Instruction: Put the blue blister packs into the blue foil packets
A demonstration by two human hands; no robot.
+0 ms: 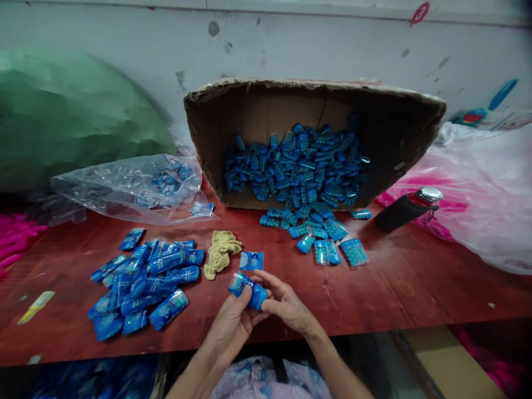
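Both of my hands hold one small blue packet in clear wrap, just above the near edge of the red table. My left hand grips it from below and the left, thumb on top. My right hand pinches its right end. Another blue packet lies flat on the table just beyond my fingers. A pile of wrapped blue packets lies to the left of my hands.
A cardboard box lies tipped on its side at the back, spilling blue pieces onto the table. A yellow cloth, a clear plastic bag, a green sack, a black bottle and a white-pink bag surround it.
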